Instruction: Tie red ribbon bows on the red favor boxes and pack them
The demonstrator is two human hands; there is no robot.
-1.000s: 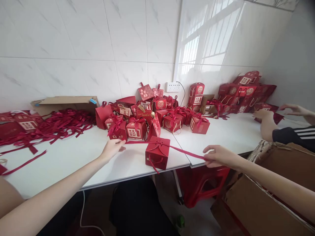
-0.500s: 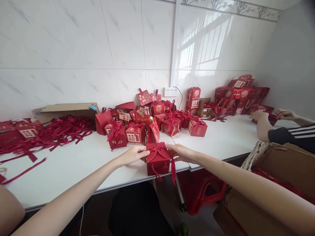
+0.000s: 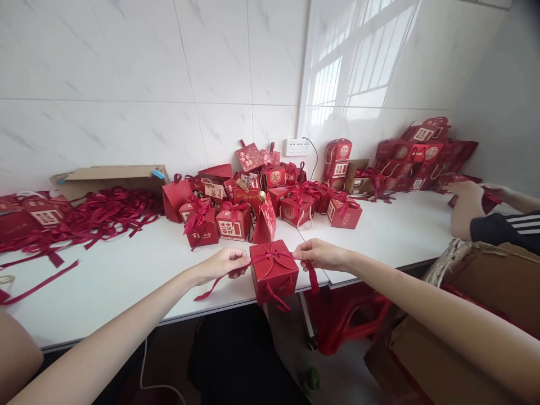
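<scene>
A red gift box [image 3: 275,279] stands at the front edge of the table, its curved top flaps folded together. A rope handle [image 3: 279,293] hangs down its near side. Dark red ribbon [image 3: 270,256] runs through slots in the lid and crosses in the middle. My left hand [image 3: 225,264] pinches one end of it left of the box, and a tail trails onto the table. On the other side my right hand [image 3: 319,255] pinches the other end, with its tail hanging down. The ribbon is stretched between both hands.
Behind stand several red boxes [image 3: 228,225], some with bows. A heap of loose ribbon [image 3: 113,214] lies left, before a cardboard box [image 3: 113,173]. More boxes are stacked far right [image 3: 417,152], near a co-worker's arms [image 3: 468,208]. A large carton [image 3: 485,275] and red stool [image 3: 352,320] are lower right.
Both hands have moved outward from the box, drawing the ribbon ends apart and flattening the loops on the lid. The box looks slightly turned, and the view has shifted.
</scene>
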